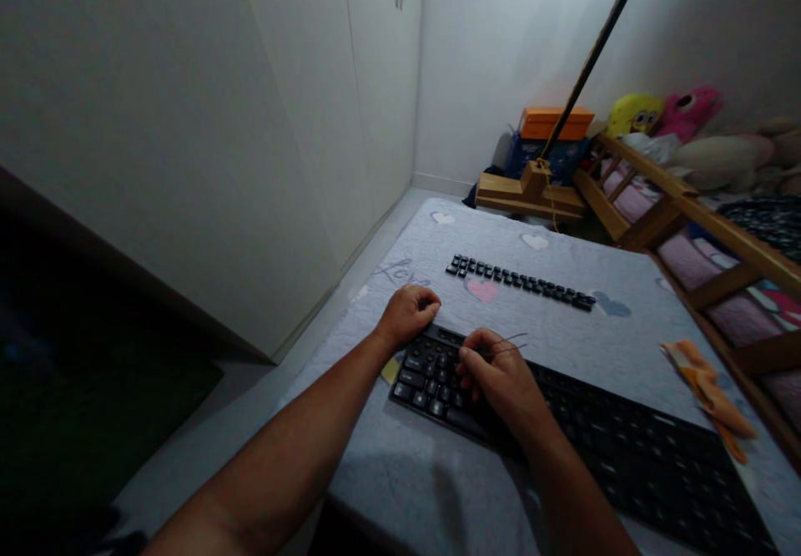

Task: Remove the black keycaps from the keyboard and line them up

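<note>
A black keyboard (pixel 651 447) lies slanted across the cloth-covered table, with several key positions near its upper left bare of caps. My left hand (pixel 408 315) rests at the keyboard's top left corner, fingers curled together; whatever they may hold is hidden. Over the left part of the keys, my right hand (pixel 497 372) is closed in a pinch on a thin dark wire tool (pixel 516 341), whose two thin ends stick out past the fingers. Beyond the keyboard, loose black keycaps (pixel 526 282) lie in rows on the cloth.
An orange cloth (pixel 710 389) lies on the right of the table (pixel 413 464). A wooden stand (pixel 531 193) with a dark pole and boxes (pixel 556 124) is behind it. A wooden bed rail (pixel 738 255) runs along the right, and a white wardrobe (pixel 300 122) stands left.
</note>
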Demonstrator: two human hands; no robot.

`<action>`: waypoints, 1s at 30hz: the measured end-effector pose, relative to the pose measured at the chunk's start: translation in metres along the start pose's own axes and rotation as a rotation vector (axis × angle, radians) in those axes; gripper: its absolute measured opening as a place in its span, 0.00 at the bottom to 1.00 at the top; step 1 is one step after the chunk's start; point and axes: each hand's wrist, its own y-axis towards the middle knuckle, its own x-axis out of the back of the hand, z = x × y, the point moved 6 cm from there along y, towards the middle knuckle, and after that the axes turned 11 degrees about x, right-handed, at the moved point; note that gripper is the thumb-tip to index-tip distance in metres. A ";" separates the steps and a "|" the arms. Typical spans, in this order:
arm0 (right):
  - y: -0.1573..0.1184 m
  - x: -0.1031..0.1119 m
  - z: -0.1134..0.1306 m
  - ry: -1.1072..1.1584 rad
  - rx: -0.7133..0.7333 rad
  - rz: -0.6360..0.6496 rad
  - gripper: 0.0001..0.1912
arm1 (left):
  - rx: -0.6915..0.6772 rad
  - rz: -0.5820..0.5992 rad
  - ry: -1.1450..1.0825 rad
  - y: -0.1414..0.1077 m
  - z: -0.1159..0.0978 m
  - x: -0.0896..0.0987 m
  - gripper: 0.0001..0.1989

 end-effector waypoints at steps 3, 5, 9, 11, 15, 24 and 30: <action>-0.001 -0.001 0.001 -0.045 0.031 0.028 0.07 | 0.003 0.004 -0.010 0.000 0.000 0.000 0.06; -0.003 -0.001 0.005 -0.110 0.076 0.035 0.07 | 0.006 -0.001 -0.014 0.000 0.001 0.000 0.06; -0.006 -0.002 0.016 -0.261 0.163 0.035 0.06 | 0.007 -0.002 -0.007 0.000 0.001 0.000 0.05; -0.007 -0.002 0.020 -0.312 0.189 0.030 0.06 | 0.014 -0.002 0.002 0.000 0.001 0.000 0.06; -0.007 -0.004 0.019 -0.343 0.203 0.021 0.06 | 0.013 -0.004 0.005 -0.001 -0.001 0.000 0.06; -0.005 -0.008 0.011 -0.275 0.154 -0.016 0.08 | 0.015 -0.008 -0.007 -0.001 -0.001 0.001 0.05; -0.007 -0.010 0.009 -0.194 0.093 -0.046 0.09 | 0.020 -0.004 -0.004 -0.001 0.000 0.000 0.06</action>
